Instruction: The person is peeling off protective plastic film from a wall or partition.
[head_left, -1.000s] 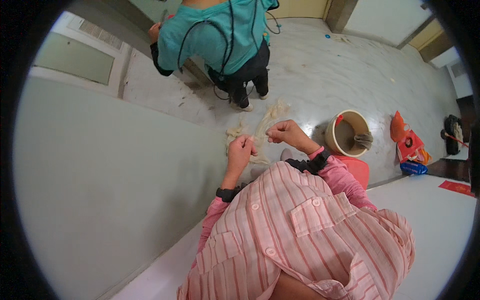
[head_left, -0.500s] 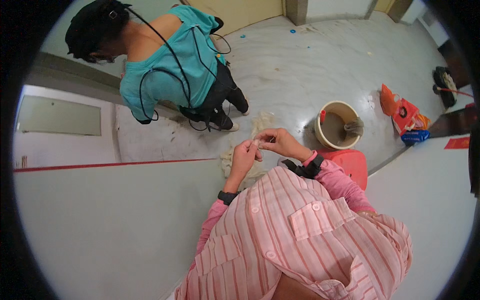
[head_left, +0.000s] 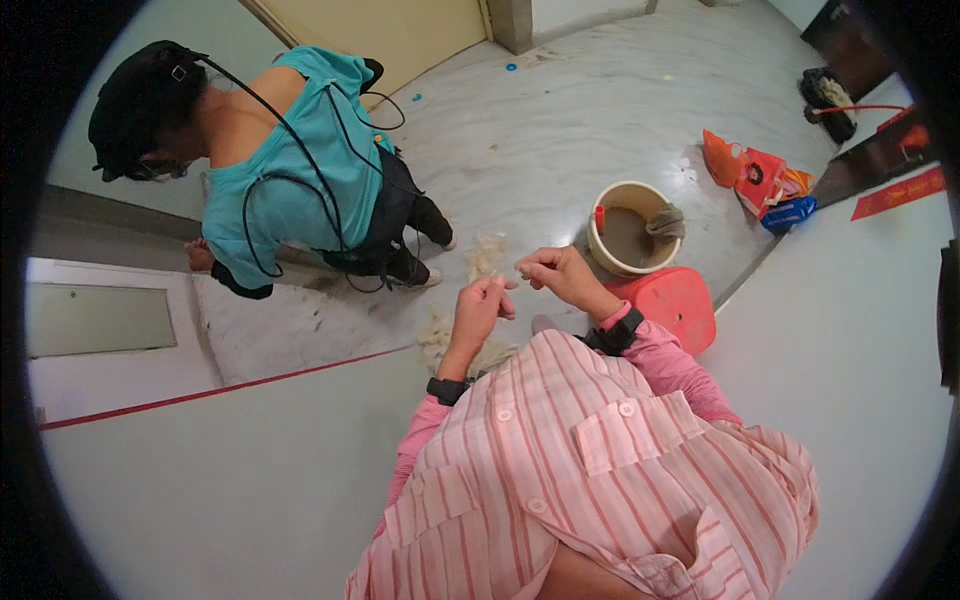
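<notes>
My left hand [head_left: 481,312] is in front of my body with its thumb and fingertips pinched together. Just to its right, and slightly farther off, my right hand [head_left: 562,276] is also pinched. A small gap separates the fingertips of the two hands. Anything between the fingers is too small to make out. On the floor beyond and below my hands lie pale crumpled scraps [head_left: 487,255], thin and yellowish, partly hidden by my left hand and wrist. A red plastic stool [head_left: 670,305] is beside my right forearm.
A cream bucket [head_left: 603,256] of murky water has a grey rag [head_left: 666,222] over its rim and a red handle inside. Bags [head_left: 762,184] lie at the right by the wall. A co-worker in a teal top [head_left: 300,180] stands at the left, near a red-edged partition [head_left: 230,381].
My hands have come apart, from touching at the fingertips to a small gap. The whole view has shifted and turned a little. One of the co-worker's hands now shows at the left.
</notes>
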